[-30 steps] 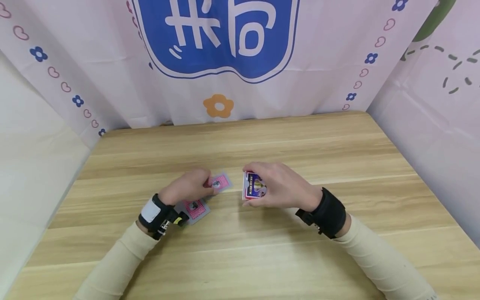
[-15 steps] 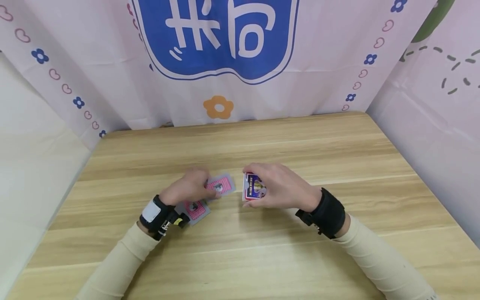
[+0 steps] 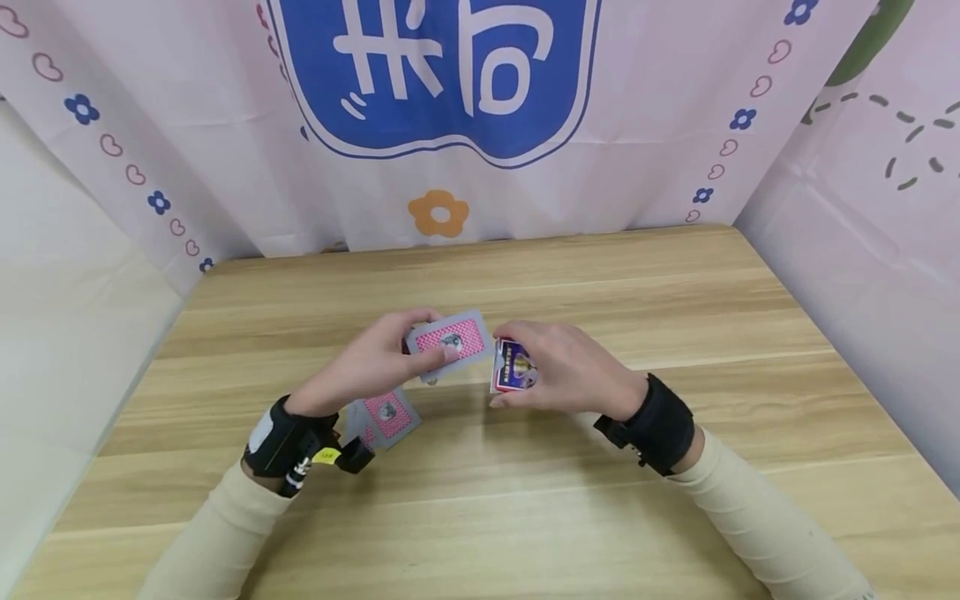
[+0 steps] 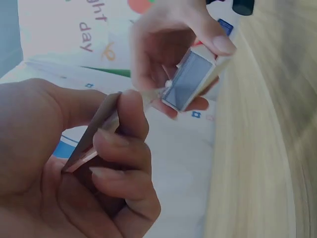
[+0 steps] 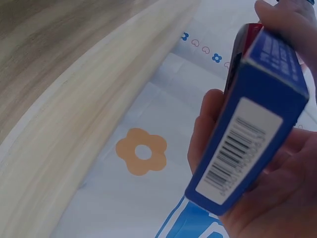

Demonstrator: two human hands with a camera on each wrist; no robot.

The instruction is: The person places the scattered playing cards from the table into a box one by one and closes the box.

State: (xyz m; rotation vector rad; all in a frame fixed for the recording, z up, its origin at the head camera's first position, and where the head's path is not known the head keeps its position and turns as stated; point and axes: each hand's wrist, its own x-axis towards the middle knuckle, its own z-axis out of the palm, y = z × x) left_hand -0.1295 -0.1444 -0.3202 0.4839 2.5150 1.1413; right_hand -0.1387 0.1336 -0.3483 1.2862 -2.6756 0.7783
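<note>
My left hand [image 3: 367,358] grips a playing card [image 3: 467,335] with a pink checked back, thumb on top and fingers beneath. In the left wrist view the card [image 4: 94,129] appears nearly edge-on between thumb and curled fingers. My right hand [image 3: 581,373] holds a small blue, red and white card box [image 3: 513,367] between thumb and fingers. Its end with the grey face [image 4: 190,82] points toward the left hand. The right wrist view shows a barcode on the box's blue end [image 5: 242,144]. The held card's right edge is close beside the box.
Several more pink-backed cards [image 3: 390,417] lie overlapping on the wooden table [image 3: 525,508], near the left wrist. A printed white curtain [image 3: 637,183] hangs along the table's back edge. Both wrists wear black straps [image 3: 660,425].
My left hand has lifted the card from the table, turned it and brought it right, near the box. More of the card shows. The right hand has shifted slightly with the box.
</note>
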